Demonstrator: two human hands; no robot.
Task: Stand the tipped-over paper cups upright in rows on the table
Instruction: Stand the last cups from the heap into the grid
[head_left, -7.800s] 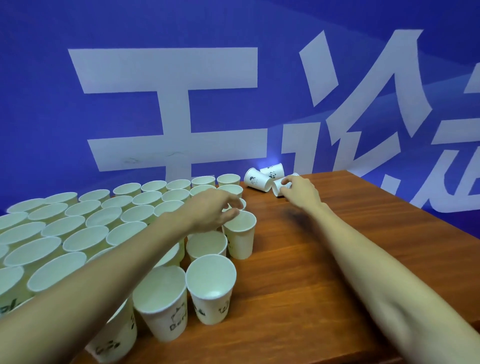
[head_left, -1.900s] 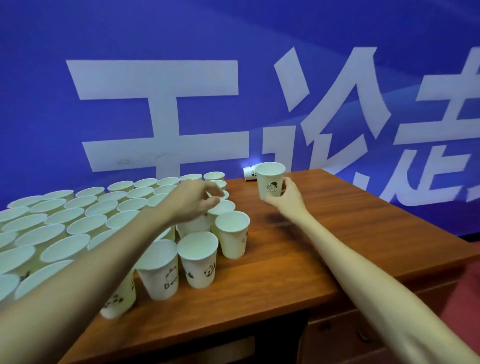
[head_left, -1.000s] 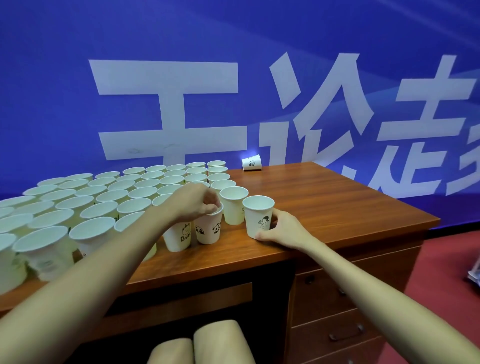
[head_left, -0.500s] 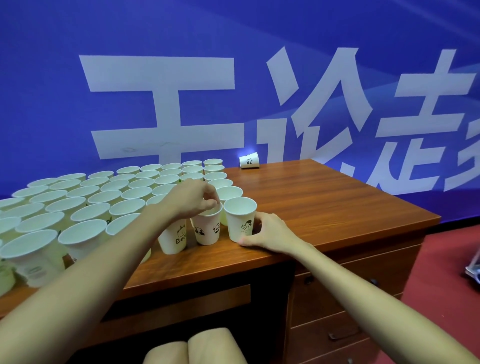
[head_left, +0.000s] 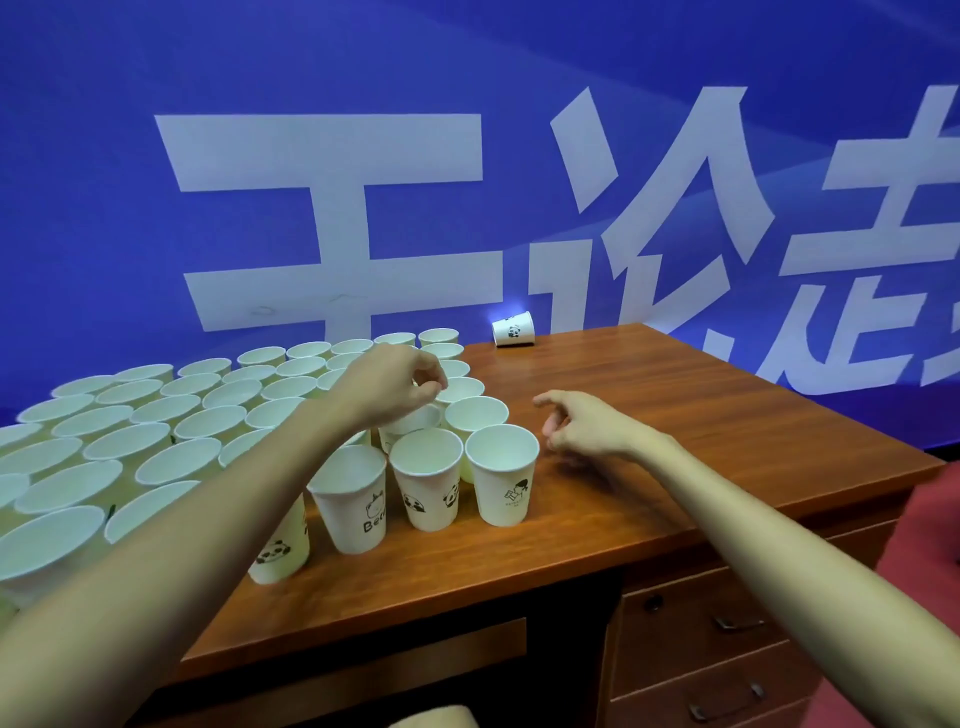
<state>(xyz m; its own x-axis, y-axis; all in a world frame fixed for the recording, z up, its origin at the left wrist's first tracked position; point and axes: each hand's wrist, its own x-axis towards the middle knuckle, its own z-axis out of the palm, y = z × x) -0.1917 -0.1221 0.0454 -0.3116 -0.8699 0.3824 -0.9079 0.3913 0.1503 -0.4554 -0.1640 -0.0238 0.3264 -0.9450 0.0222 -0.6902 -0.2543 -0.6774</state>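
Fingers of the right hand (head_left: 582, 426) hang loosely curled and hold nothing, just to the right of the nearest upright cup (head_left: 503, 473) without touching it. Left hand (head_left: 389, 384) hovers over the block of upright cups (head_left: 208, 421), its fingers (head_left: 434, 382) bunched together above a cup rim; whether they pinch that rim cannot be told. Well beyond both hands, at the far edge of the table (head_left: 675, 441), one tipped-over cup (head_left: 513, 329) lies on its side against the blue wall (head_left: 467, 104). Below the right forearm, drawers (head_left: 727, 649) front the table.
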